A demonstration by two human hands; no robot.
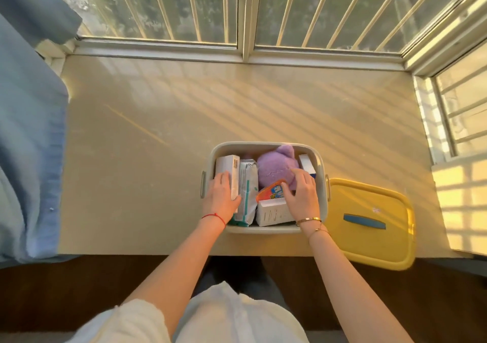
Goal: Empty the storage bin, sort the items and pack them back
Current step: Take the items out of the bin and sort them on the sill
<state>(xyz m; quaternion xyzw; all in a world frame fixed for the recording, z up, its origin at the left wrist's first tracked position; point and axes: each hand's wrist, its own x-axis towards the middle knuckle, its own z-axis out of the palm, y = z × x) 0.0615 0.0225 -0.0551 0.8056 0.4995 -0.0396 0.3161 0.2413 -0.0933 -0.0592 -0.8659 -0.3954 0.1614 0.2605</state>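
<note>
Bin status: grey plastic storage bin (322, 184) sits near the front edge of the pale bench (158, 158), still packed full, so emptying looks barely begun; its yellow plastic lid with a blue handle (369, 221) lies flat just to the right, touching or nearly touching the bin wall. Left hand (221, 197) is curled round the near end of a tall white cardboard box (228, 171) standing on edge against the left wall, fingers wrapped on it, looks like a grip but not lifted. Right hand (300, 195) is spread, fingertips down on an orange-and-blue snack packet (271, 193) and brushing the purple plush toy (276, 168); nothing clearly held, can't tell if it has pinched the packet. Also inside: a white-and-green soft wipes pack (247, 187) in the middle, a white carton (274, 212) at the near side, a small white-and-blue box (307, 164) far right. Advice for this step: pull the tall box straight up so it doesn't drag the wipes pack, take the loose top items (packet, plush) before the carton under them, set things out on the open bench to the left in groups, keep the lid clear
</note>
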